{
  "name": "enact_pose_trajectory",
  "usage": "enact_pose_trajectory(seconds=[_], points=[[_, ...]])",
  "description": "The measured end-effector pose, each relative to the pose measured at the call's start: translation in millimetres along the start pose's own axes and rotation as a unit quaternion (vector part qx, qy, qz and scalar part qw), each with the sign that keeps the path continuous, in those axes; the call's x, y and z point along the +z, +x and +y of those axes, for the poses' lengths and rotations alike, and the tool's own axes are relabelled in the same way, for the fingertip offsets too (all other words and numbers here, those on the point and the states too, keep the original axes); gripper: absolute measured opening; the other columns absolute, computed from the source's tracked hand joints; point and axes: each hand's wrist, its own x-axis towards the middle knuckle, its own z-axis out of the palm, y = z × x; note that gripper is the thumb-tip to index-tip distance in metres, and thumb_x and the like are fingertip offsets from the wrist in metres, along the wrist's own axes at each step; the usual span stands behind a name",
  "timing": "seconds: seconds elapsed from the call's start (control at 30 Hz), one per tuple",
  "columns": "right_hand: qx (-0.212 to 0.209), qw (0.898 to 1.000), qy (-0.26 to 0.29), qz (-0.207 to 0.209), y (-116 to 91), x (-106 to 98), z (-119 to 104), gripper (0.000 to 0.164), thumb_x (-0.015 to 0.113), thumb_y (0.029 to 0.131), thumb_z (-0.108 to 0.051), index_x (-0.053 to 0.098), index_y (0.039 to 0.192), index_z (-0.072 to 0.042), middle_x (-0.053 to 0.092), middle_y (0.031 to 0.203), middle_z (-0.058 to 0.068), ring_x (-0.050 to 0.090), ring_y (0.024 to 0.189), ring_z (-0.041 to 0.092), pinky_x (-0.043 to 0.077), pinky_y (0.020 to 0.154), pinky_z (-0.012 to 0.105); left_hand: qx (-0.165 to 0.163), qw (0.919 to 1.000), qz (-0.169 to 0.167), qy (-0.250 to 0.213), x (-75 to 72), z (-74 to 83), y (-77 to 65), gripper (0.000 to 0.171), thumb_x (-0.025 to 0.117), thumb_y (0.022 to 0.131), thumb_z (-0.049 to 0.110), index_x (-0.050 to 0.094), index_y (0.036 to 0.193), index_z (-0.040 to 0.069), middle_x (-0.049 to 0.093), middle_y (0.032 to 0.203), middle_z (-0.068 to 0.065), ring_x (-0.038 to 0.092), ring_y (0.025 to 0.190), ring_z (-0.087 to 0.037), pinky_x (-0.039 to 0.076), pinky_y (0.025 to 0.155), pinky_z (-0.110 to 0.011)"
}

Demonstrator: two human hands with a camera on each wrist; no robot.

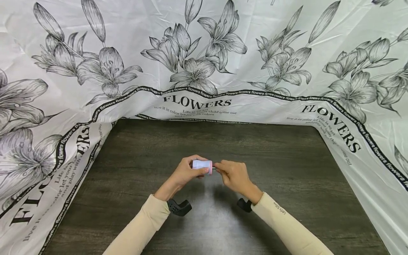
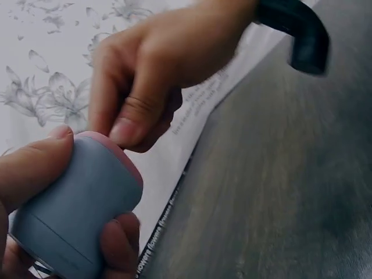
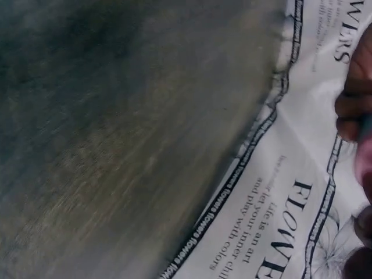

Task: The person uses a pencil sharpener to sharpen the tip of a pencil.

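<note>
A small pale blue, rounded case (image 1: 200, 164) with a pink end (image 2: 125, 157) is held over the table in my left hand (image 1: 185, 172). The thumb lies along one side and the fingertips curl round the other. Facing it, my right hand (image 1: 235, 174) pinches a thin dark rod (image 1: 214, 168) that meets the pink end. The rod is mostly hidden by the fingers, so its kind cannot be told. In the right wrist view, the pink end (image 3: 364, 158) and parts of fingers show only at the right edge.
Beneath both hands is a dark wood-grain table (image 1: 143, 148). White cloth (image 1: 255, 106) with black flower drawings and lettering hangs behind it and along its sides. A black band (image 1: 179, 207) sits on the left wrist, another (image 1: 244, 205) on the right.
</note>
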Motion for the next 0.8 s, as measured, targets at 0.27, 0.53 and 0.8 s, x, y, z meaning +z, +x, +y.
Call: enact_pose_trajectory(seconds=[0.27, 0.53, 0.8], points=[[0.147, 0.972, 0.129, -0.130, 7, -10, 0, 0.015, 0.065, 0.089, -0.010, 0.075, 0.100, -0.008, 0.072, 0.081, 0.000, 0.037, 0.046, -0.005, 0.030, 0.042, 0.016, 0.083, 0.9929, 0.025, 0.082, 5.7, -5.6, -2.5, 0.043, 0.077, 0.077, 0.001, 0.061, 0.117, -0.002, 0.058, 0.114, -0.022, 0.057, 0.085, -0.019, 0.051, 0.067, -0.028], [0.252, 0.911, 0.249, -0.212, 13, -12, 6, 0.021, 0.056, 0.095, -0.009, 0.071, 0.108, -0.001, 0.056, 0.057, 0.002, 0.036, 0.042, 0.003, 0.033, 0.045, 0.020, 0.203, 0.9431, 0.063, 0.256, 7.6, -13.7, -2.8, 0.042, 0.082, 0.071, 0.000, 0.065, 0.108, 0.012, 0.062, 0.112, -0.005, 0.061, 0.096, -0.022, 0.053, 0.078, -0.033], [0.108, 0.991, 0.063, -0.054, 12, -6, -1, 0.022, 0.072, 0.084, -0.009, 0.070, 0.106, -0.009, 0.067, 0.086, -0.001, 0.055, 0.062, 0.005, 0.044, 0.054, 0.020, 0.172, 0.9510, 0.071, 0.247, -5.9, -5.1, -0.5, 0.047, 0.079, 0.079, 0.015, 0.062, 0.122, 0.013, 0.060, 0.117, -0.010, 0.059, 0.092, -0.021, 0.052, 0.073, -0.031]])
